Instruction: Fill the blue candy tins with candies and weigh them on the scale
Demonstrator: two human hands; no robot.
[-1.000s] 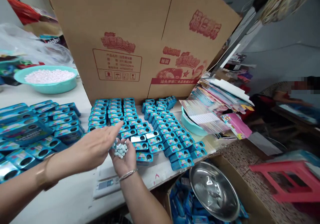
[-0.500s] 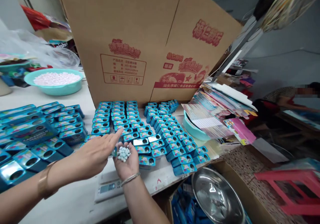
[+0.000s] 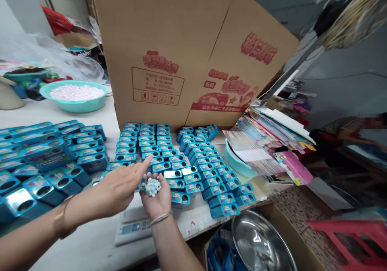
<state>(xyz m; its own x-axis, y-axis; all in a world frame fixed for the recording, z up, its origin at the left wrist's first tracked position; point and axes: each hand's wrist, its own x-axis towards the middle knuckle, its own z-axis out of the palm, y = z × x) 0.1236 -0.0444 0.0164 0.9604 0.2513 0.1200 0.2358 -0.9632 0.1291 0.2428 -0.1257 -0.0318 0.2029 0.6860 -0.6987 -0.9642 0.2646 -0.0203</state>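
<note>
My right hand is cupped with the palm up, holding a heap of small pale-blue candies. Above and to the left of it, my left hand has its fingers pressed together. A small blue box shows only as an edge between my left fingers and the right palm; the hand hides the rest. Under both hands stands a white scale with a lit display. Beyond them, rows of blue boxes stand with round dark holes in their tops.
More blue boxes crowd the left. A turquoise basin of pale candies stands behind them. A large carton rises at the back. Stacked printed sheets lie right; a steel bowl sits below the table edge. A person sits far right.
The view has shifted slightly, so most things appear a little further right. Both hands keep nearly the same pose, with the candies still in my right palm.
</note>
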